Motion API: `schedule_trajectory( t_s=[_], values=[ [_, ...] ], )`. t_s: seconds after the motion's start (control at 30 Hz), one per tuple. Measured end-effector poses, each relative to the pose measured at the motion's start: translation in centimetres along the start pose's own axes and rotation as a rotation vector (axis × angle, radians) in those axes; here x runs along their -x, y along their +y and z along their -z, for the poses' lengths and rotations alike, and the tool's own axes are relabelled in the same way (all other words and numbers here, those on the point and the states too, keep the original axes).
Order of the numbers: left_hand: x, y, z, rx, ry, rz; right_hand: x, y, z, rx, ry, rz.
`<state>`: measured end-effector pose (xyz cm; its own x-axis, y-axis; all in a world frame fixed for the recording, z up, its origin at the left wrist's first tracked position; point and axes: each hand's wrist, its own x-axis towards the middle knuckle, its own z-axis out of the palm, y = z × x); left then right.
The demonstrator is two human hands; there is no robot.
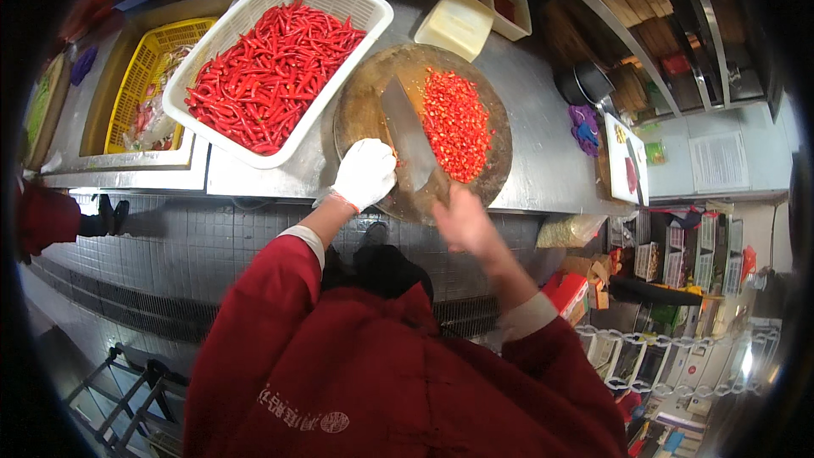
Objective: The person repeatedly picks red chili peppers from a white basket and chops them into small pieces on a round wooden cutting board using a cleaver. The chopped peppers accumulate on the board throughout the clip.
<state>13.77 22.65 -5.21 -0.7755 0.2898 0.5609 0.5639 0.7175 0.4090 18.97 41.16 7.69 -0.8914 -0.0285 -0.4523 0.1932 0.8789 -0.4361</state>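
My right hand [463, 216] grips the wooden handle of a cleaver [410, 133], whose broad blade lies over the round wooden chopping block [362, 98]. My left hand [364, 172], in a white glove, is curled at the block's near left part, left of the blade; a few red bits show by its fingers, and what is under them is hidden. Chopped red chilies [455, 127] form a heap right of the blade. Whole red chilies [273, 76] fill much of a white plastic basket [238, 156] at the block's left.
Cream plastic containers [455, 24] stand behind the block on the steel counter [534, 165]. A yellow basket [127, 98] sits in a sink at left. At right are a purple cloth [583, 130] and a white cutting board [620, 165] with a knife. Another person's sleeve [48, 216] shows far left.
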Motion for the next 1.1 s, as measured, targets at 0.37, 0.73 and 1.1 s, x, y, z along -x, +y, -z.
schedule_trajectory(
  t_s=[0.37, 0.73, 1.1],
  values=[
    [0.4, -0.1, -0.1, -0.017, -0.086, 0.021, 1.2, 0.5, 0.2, -0.182, -0.117, -0.139],
    [-0.8, -0.8, 0.8, 0.070, 0.168, 0.276, -0.5, 3.5, -5.6, -0.222, 0.102, 0.019],
    [-1.4, -0.2, -0.2, -0.409, -0.201, 0.330, 0.4, 2.1, 0.6, 0.026, 0.075, 0.136]
  ],
)
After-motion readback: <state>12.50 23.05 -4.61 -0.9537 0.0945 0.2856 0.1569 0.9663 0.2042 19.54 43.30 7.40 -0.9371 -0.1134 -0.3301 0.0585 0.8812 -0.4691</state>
